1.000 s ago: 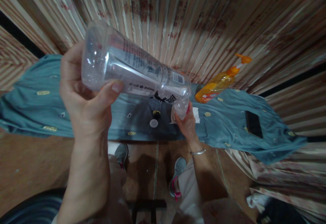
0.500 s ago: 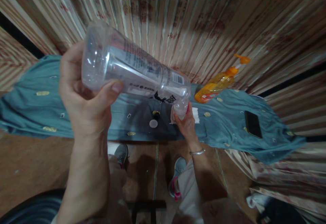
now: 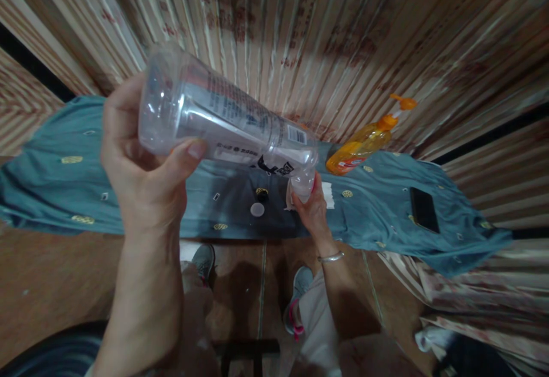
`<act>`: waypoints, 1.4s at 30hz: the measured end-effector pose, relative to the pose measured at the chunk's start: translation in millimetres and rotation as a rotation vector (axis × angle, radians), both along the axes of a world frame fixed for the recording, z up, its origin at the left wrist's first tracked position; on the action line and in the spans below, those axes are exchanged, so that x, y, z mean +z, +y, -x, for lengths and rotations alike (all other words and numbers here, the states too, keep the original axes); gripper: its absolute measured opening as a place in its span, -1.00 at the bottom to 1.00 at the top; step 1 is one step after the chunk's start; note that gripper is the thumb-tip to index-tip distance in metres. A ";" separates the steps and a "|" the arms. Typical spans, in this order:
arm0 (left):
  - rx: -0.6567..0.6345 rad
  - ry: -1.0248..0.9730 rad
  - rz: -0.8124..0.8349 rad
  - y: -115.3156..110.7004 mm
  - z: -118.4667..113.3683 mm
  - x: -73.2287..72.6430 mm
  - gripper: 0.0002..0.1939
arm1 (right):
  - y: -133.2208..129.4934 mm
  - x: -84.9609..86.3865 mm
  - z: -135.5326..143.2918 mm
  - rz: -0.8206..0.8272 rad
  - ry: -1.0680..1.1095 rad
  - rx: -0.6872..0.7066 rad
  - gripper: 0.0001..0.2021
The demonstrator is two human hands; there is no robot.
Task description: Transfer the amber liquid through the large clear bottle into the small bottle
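Note:
A large clear plastic bottle (image 3: 223, 119) with dark print and a barcode is tilted above the table, base up at the left and neck down at the right. My left hand (image 3: 150, 154) grips it by the base, thumb along the near side. My right hand (image 3: 313, 208) closes around its neck end; the fingers are partly hidden behind the plastic, and a bit of pink shows beside them. Under that hand lies a whitish paper or cloth piece (image 3: 328, 195). Left of it on the table are a round pale disc (image 3: 257, 210) and a small black cap-like thing (image 3: 262, 195).
A teal patterned cloth (image 3: 369, 199) covers the narrow table. Toward the back right, an orange pump bottle (image 3: 358, 148) of yellow liquid leans over in view. A black phone (image 3: 424, 209) lies farther right. Pleated curtain (image 3: 274, 39) hangs directly behind the table.
The view has shifted very slightly. Both hands and the tilted bottle keep nearly the same pose.

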State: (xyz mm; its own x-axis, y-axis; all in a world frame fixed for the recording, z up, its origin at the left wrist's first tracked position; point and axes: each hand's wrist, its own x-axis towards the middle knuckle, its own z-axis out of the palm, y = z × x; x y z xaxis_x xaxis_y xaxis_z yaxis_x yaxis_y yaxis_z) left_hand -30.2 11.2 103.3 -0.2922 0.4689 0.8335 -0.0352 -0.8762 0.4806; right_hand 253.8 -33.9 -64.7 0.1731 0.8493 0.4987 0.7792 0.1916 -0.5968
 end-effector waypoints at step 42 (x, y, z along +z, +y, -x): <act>0.009 -0.083 0.066 -3.9 -2.8 7.3 -0.25 | 1.5 -3.1 2.1 -0.026 0.017 0.019 -0.20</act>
State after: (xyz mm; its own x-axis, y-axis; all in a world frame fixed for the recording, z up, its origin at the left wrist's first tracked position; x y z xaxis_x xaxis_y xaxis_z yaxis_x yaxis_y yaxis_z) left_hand -27.4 7.2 110.7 -0.3636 0.5192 0.7735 -0.0698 -0.8431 0.5332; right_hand 251.7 -32.5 -67.8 0.1658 0.8395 0.5175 0.7653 0.2215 -0.6044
